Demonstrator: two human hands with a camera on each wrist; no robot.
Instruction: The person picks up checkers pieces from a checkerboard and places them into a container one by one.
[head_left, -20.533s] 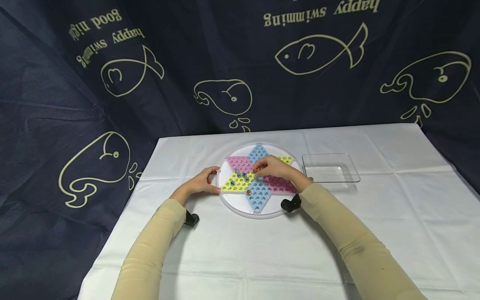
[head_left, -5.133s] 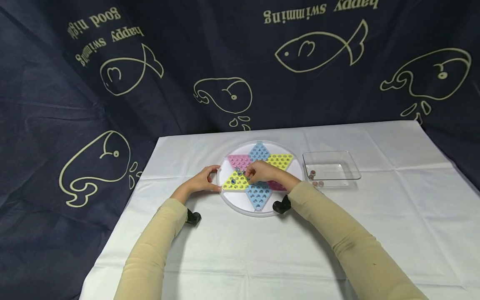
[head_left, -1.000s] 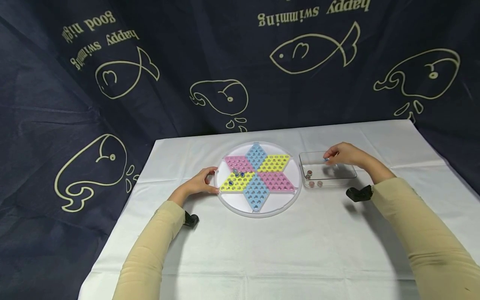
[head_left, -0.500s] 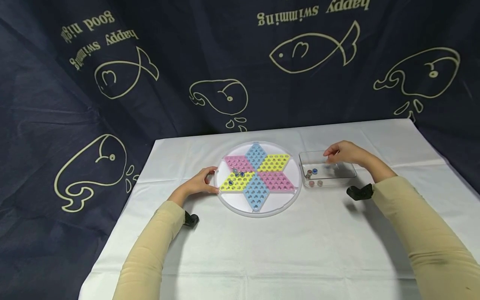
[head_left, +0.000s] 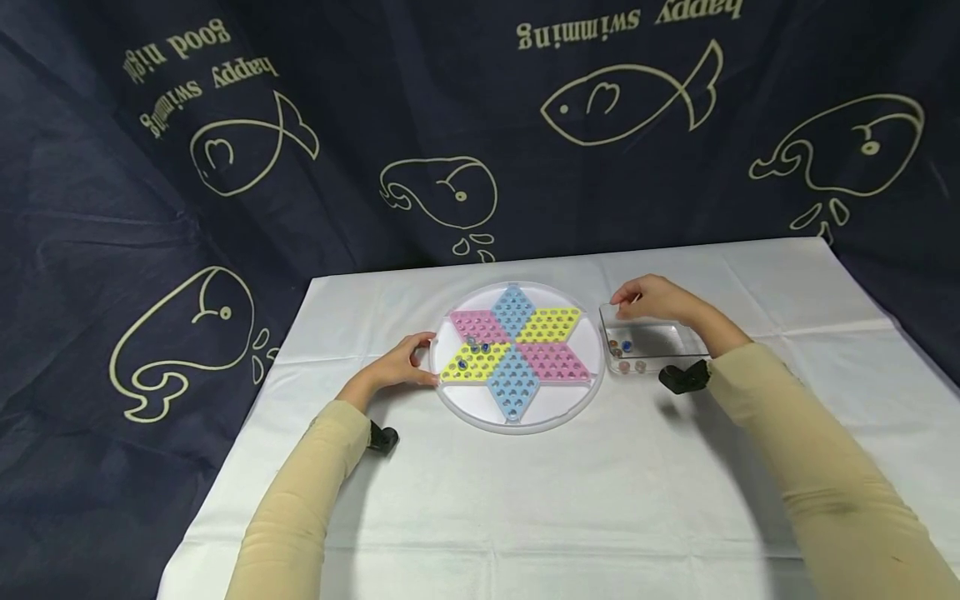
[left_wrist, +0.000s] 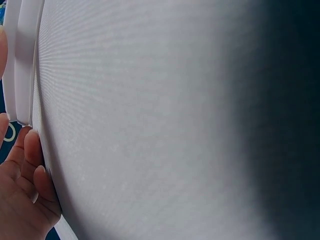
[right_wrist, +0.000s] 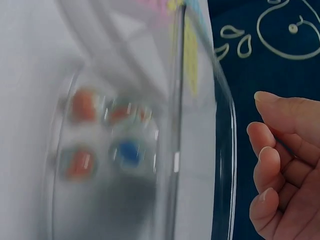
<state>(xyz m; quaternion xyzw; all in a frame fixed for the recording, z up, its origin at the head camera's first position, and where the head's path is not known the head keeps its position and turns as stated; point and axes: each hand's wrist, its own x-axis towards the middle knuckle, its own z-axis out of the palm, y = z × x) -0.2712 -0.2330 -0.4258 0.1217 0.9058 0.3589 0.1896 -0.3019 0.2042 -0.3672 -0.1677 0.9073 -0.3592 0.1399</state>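
Observation:
A round white Chinese checkers board (head_left: 555, 408) with a coloured star of holes lies on the table. Several bluish marbles (head_left: 472, 348) sit around its yellow left point and the adjoining pink one. My left hand (head_left: 397, 365) rests at the board's left rim, thumb and fingers spread along it; in the left wrist view some fingers (left_wrist: 32, 147) bend beside the rim. My right hand (head_left: 651, 298) hovers over the back of a clear plastic box (head_left: 705, 354), holding nothing, fingers loosely bent. Inside the box lie reddish marbles and one blue marble (right_wrist: 129, 152), blurred in the right wrist view.
White cloth (head_left: 487, 508) covers the table, which ends at a far edge behind the board. A dark curtain (head_left: 450, 83) with fish and whale drawings hangs behind. The box stands just right of the board.
A blue marble pinched by my right hand one second ago now lies in the box. That hand has moved left, toward the board. My left hand stays at the rim.

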